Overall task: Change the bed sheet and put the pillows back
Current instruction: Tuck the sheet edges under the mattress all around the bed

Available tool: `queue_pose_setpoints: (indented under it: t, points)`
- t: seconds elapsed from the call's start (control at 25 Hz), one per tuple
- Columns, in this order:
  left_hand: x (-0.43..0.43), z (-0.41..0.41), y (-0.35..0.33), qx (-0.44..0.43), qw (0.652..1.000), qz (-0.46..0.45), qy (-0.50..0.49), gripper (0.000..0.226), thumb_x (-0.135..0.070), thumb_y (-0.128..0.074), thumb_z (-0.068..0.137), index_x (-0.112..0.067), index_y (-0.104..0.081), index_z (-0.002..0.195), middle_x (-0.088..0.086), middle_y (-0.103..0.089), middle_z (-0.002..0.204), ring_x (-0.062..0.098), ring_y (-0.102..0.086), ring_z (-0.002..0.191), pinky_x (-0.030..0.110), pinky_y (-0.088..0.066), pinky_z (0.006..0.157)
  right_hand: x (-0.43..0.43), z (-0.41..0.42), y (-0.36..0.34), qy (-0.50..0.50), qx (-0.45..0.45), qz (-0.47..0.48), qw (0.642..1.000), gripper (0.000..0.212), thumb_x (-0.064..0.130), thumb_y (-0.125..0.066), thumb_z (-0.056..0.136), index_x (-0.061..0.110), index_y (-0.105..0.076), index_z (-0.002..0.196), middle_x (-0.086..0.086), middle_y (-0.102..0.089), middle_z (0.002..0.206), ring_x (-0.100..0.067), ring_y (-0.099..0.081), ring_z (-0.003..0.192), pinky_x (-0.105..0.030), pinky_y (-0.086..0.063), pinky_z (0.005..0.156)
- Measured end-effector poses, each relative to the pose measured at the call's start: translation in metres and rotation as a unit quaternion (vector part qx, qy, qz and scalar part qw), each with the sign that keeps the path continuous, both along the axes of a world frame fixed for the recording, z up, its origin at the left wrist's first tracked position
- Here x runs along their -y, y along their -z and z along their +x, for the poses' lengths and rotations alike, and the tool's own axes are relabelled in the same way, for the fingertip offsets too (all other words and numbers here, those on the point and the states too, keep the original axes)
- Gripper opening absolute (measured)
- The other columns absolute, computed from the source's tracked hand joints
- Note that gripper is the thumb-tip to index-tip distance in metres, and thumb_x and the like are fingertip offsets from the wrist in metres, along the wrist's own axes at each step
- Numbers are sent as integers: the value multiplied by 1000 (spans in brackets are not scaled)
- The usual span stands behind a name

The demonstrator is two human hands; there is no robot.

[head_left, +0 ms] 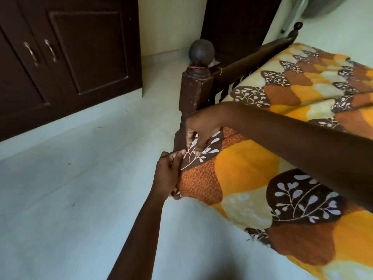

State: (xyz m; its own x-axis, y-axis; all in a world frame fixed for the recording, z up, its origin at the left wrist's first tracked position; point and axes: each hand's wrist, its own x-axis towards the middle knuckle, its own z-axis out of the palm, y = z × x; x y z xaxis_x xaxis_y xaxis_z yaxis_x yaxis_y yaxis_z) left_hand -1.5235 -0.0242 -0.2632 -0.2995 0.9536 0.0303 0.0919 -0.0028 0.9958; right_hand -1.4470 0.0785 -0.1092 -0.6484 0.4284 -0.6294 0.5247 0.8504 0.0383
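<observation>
An orange, yellow and brown leaf-patterned bed sheet (248, 164) covers the bed on the right and hangs over its near side. My right hand (198, 130) reaches across from the right and pinches the sheet's corner against the dark wooden bedpost (193, 93). My left hand (168, 174) comes up from below and grips the same corner just under the right hand, at the edge of the mattress. No pillows are in view.
The dark footboard rail (252, 57) runs back to a second post (296, 29). A dark wooden wardrobe (66, 57) with two metal handles stands at the left. Pale tiled floor (70, 188) spreads between wardrobe and bed.
</observation>
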Motion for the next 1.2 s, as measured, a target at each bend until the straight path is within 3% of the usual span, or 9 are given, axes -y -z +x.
queue_pose_setpoints:
  t: [0.12,0.28,0.4,0.64,0.8,0.88,1.0,1.12,1.2]
  points:
    - [1,-2,-5,97,992,4,80,39,-23,-41,98,-15,-67,70,-4,-70,65,4,-63,61,16,-45,59,3,5,9,-7,-30,49,998,25,27,-68,83,12,-73,102,-2,-72,98,-13,-60,82,-28,-49,77]
    - [10,22,8,-72,994,54,-64,38,-47,-44,91,-17,-62,106,-4,-66,101,16,-59,98,33,-47,85,3,6,20,-21,-10,105,994,23,27,-62,88,13,-72,103,-3,-71,102,-10,-53,79,-23,-43,64]
    - [26,48,7,-187,964,82,-172,47,-56,-51,78,-20,-69,103,-2,-68,103,22,-55,100,37,-42,85,4,3,19,-8,23,110,994,28,29,-57,91,12,-68,111,-3,-67,111,-13,-55,89,-25,-44,75]
    - [6,42,0,-100,976,50,-189,23,-31,-70,79,-14,-75,94,11,-73,91,31,-62,92,37,-48,79,11,4,11,34,23,112,993,33,32,-61,89,9,-68,111,-2,-67,106,-12,-53,86,-22,-41,66]
    - [-1,34,2,-180,971,79,-135,20,-23,-66,84,-8,-75,93,14,-72,91,34,-60,91,27,-39,74,30,20,26,31,-201,164,965,14,11,-64,81,10,-74,90,-2,-71,94,-14,-63,85,-22,-45,66]
    - [-3,31,3,-216,964,93,-126,19,-21,-66,84,-5,-75,90,16,-72,89,34,-62,88,22,-29,68,59,42,41,96,-424,207,876,16,13,-64,83,13,-73,96,-2,-68,98,-14,-62,92,-25,-46,75]
    - [0,37,-3,-171,974,85,-124,21,-20,-66,85,-3,-73,96,16,-72,95,27,-65,88,21,-38,72,128,82,74,313,-708,95,626,16,13,-59,90,20,-70,100,8,-68,95,-1,-60,87,-16,-47,75]
    - [0,46,-8,-106,985,57,-123,24,-19,-65,86,-3,-69,104,16,-70,100,26,-65,94,24,-42,80,184,101,111,524,-781,-98,326,21,10,-52,93,18,-65,107,7,-67,91,-1,-62,82,-15,-48,71]
    - [-2,51,-9,-79,988,42,-127,26,-19,-66,85,-1,-69,104,17,-70,102,26,-63,95,20,-39,78,194,106,130,563,-790,-161,183,22,10,-48,95,15,-60,113,-1,-65,103,-9,-61,91,-20,-48,74]
